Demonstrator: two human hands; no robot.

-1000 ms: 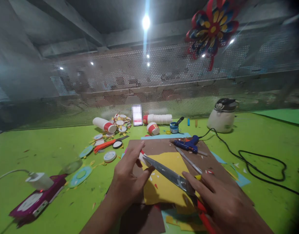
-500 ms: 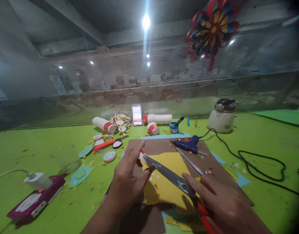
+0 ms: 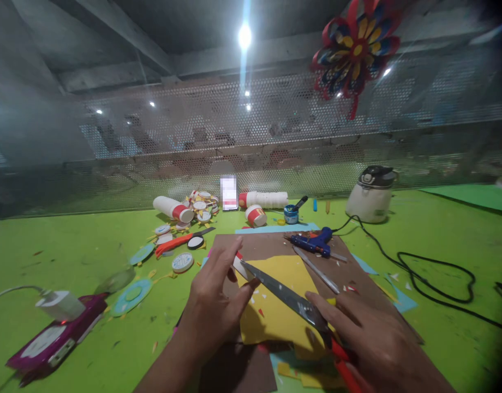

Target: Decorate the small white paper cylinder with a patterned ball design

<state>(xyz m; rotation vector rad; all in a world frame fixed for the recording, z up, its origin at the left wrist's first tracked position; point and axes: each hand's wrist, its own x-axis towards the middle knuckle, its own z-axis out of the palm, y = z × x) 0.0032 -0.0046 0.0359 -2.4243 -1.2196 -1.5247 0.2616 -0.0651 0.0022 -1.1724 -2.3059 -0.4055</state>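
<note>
My right hand (image 3: 369,333) is closed around the red handles of a pair of scissors (image 3: 292,300), whose long blades point up and to the left. In my left hand (image 3: 218,295) is a small white and red piece of paper cup (image 3: 239,264), pinched between thumb and fingers. The scissor tips meet this piece close to my left fingers; whether they cut into it I cannot tell. Beneath both hands lies a yellow sheet (image 3: 275,322) with white and red snippets on it, on top of a brown board (image 3: 259,245).
A blue glue gun (image 3: 316,242) rests on the board, its black cord running right. Stacked paper cups (image 3: 267,200), a phone (image 3: 229,194), a blue jar (image 3: 291,214) and a kettle-like container (image 3: 369,196) stand behind. On the left are an orange cutter (image 3: 175,243) and a purple power strip (image 3: 58,333).
The view has shifted very slightly. Both hands, the scissors and the cup piece keep nearly the same positions.
</note>
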